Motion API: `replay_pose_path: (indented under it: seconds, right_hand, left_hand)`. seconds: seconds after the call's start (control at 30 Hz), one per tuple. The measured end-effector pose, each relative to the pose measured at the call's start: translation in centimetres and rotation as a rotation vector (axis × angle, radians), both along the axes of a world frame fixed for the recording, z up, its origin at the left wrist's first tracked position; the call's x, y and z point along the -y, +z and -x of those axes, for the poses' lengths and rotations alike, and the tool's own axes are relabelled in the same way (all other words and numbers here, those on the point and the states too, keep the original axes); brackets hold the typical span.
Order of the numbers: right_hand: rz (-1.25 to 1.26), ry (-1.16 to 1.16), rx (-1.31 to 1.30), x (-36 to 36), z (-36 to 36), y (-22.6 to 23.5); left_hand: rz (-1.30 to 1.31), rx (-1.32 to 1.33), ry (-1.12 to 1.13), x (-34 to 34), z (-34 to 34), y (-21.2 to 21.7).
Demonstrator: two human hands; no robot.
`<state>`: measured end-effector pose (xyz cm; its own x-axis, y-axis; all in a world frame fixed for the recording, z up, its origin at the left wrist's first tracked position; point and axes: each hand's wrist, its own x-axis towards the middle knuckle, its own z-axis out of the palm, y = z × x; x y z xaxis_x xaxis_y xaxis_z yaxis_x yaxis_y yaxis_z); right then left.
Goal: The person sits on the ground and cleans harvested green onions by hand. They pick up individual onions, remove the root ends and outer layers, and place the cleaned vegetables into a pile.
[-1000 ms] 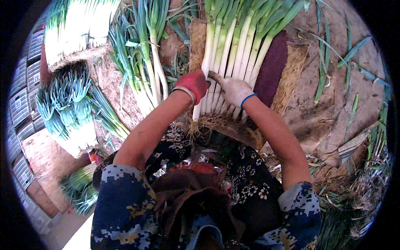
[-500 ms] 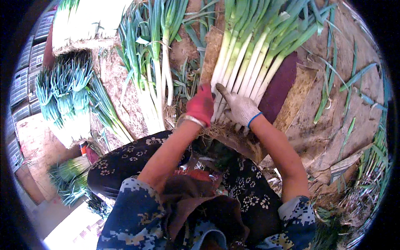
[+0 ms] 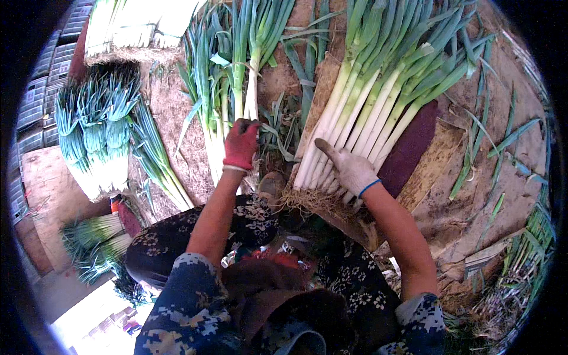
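Note:
My left hand [image 3: 241, 144], in a red glove, grips the white stalk of a green onion [image 3: 252, 89] in a loose pile at the upper middle. My right hand [image 3: 350, 168], in a whitish glove with a blue cuff, rests flat on a row of green onions [image 3: 378, 89] laid side by side, their roots [image 3: 307, 198] toward me. The fingers of that hand are spread over the white stalks. A dark red mat [image 3: 411, 148] lies under the right end of the row.
Tied bundles of green onions [image 3: 97, 136] stand at the left, with more bundles [image 3: 94, 239] at the lower left. Grey crates [image 3: 35, 94] line the far left edge. Loose leaves [image 3: 503, 142] litter the earth at right. My patterned trousers [image 3: 177, 236] fill the foreground.
My left hand has moved off the laid row, leftward and up, and closed on a stalk in the loose pile. My right hand has stayed on the row.

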<state>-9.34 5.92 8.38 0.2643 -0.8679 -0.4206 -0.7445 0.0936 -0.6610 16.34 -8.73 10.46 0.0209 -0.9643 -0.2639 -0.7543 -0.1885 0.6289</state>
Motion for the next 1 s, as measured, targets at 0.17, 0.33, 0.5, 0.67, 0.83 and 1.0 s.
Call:
replay_pose_path:
  seconds: [0.17,0.33,0.5,0.67,0.83,1.0]
  right_hand:
    - [-0.026,-0.015,0.001,0.0,0.6,0.5]
    - [0.023,0.013,-0.062,-0.3,-0.1,-0.4]
    - [0.051,-0.005,-0.032,-0.5,0.1,-0.4]
    - [0.057,-0.025,-0.040,-0.7,0.5,-0.9]
    - [0.117,-0.019,-0.063,-0.9,0.1,-0.7]
    - [-0.036,-0.083,0.072,-0.8,0.6,-0.9]
  left_hand:
    - [-0.044,0.521,-0.084,4.8,-1.0,-3.4]
    - [-0.153,0.786,-0.249,5.6,0.9,-4.1]
    - [0.073,0.615,-0.208,5.1,0.3,-2.6]
    - [-0.176,-0.292,0.222,3.3,3.1,5.7]
    - [-0.132,-0.492,0.135,0.8,6.5,13.2]
    - [-0.283,-0.713,0.115,-2.6,11.2,13.4]
